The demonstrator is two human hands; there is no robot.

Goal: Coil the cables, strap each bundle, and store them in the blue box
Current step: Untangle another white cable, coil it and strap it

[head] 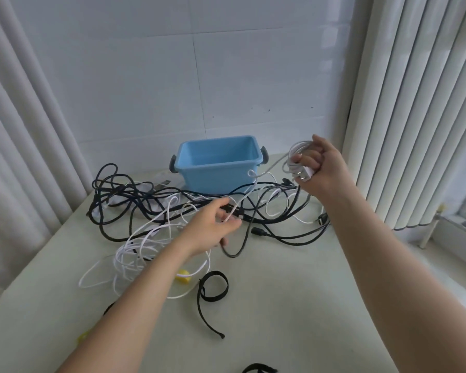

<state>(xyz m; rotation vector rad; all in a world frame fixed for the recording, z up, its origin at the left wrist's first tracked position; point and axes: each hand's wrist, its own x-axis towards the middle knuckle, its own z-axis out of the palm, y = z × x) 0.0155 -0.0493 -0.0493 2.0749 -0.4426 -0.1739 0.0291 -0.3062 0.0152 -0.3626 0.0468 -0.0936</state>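
The right hand [320,168], at 2 o'clock from the middle of the table [293,292], is gripping a coiled white power cable [297,152], its fingers curling round the loops while the plug [304,175] is poking out below. A strand from that coil is running down towards 8 o'clock, where the left hand [213,227] is pinching it between thumb and fingers above the tangled black cables [135,200]. The blue box [215,176] is sitting at 12 o'clock from the left hand, just behind the tangle. Loose white loops [135,251] are lying at its 8 o'clock. A black strap [213,289] is curling at 6 o'clock, a yellow strap [183,275] just beside it.
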